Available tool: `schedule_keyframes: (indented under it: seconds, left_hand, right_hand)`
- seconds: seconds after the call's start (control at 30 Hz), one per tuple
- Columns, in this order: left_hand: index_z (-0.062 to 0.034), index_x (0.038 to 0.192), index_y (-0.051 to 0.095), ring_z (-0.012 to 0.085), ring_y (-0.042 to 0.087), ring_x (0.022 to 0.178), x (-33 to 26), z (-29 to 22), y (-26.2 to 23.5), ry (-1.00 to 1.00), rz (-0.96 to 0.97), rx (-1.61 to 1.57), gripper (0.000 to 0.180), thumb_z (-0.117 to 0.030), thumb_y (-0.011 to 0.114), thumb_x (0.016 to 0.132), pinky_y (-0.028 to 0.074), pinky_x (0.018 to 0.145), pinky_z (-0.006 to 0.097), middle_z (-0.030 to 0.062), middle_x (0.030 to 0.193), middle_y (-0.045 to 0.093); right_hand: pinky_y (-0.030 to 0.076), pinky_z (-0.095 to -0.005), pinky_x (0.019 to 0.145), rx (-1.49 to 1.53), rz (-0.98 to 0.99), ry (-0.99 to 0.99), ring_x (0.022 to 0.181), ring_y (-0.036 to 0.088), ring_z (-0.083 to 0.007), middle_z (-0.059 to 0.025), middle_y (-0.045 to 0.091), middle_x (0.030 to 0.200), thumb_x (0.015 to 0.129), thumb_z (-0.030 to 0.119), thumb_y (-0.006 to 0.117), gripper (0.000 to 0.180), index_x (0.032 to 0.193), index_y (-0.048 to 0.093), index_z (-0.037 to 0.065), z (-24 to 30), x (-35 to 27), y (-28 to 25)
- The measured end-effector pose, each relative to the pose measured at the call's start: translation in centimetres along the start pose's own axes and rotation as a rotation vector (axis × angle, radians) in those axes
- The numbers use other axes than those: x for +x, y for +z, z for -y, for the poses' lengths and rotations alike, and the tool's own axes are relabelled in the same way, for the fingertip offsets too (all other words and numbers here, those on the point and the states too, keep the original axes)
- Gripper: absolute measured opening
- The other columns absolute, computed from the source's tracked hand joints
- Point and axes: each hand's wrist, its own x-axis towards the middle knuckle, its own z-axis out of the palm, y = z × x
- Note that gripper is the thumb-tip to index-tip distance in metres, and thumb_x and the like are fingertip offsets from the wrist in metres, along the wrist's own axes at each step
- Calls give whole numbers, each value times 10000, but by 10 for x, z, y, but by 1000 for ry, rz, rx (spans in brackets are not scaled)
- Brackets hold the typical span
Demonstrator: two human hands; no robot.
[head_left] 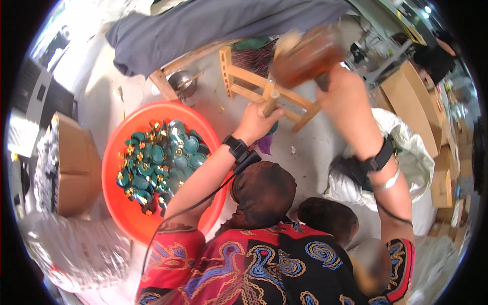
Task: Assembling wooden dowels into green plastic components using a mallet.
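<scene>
My left hand (pixel 258 122) is closed around a short round wooden stick (pixel 271 104), its blunt end sticking up out of the fist. Purple and dark green material (pixel 266 142) shows just below that hand. Up and to the right, my right hand (pixel 341 86) grips what looks like a brown wooden mallet (pixel 309 57). Motion smears both the mallet and this hand. The mallet is above a light wooden frame (pixel 246 76) with crossbars, hiding part of it. My left hand is at the frame's near side; whether it touches the frame I cannot tell.
An orange tub (pixel 116 213) holding many green discs with gold parts (pixel 152 157) stands at the left. Beyond it are a metal pot (pixel 183 84) and a grey cloth (pixel 213 30) over a wooden support. A white sack (pixel 406 152) and cardboard boxes (pixel 412 109) line the right.
</scene>
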Motion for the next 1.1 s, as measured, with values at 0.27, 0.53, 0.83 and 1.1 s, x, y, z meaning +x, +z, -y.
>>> schedule_keyframes:
  seconds: [0.27, 0.53, 0.83, 1.1]
  left_hand:
    - [0, 881, 651, 115, 600, 739, -3, -4, -17, -157, 54, -85, 327, -297, 518, 907, 477, 707, 270, 46, 766, 655]
    - [-22, 763, 586, 154, 576, 722, 35, -32, -1, -219, -55, -577, 312, -265, 485, 929, 453, 691, 278, 74, 713, 600]
    - [-30, 1064, 587, 128, 529, 929, 86, -200, 199, -84, 471, -700, 426, -406, 578, 863, 430, 741, 279, 52, 946, 617]
    - [-31, 1036, 612, 96, 564, 734, 96, -151, 87, 91, 341, -356, 288, -255, 584, 858, 460, 669, 258, 50, 886, 641]
  right_hand:
    - [482, -362, 698, 238, -72, 287, 777, 617, -323, -180, 626, 834, 632, 54, 682, 341, 958, 588, 27, -25, -63, 1]
    - [480, -446, 665, 255, 498, 384, 755, 594, -373, -207, 607, 749, 637, 67, 606, 300, 931, 579, 18, -25, -167, 25]
    - [495, -436, 637, 232, 246, 171, 718, 618, -351, -184, 621, 740, 686, 48, 524, 197, 862, 611, 35, -27, -179, 60]
    - [476, -431, 590, 249, 400, 289, 662, 591, -367, -188, 586, 656, 635, 64, 601, 289, 923, 598, 36, -50, -189, 44]
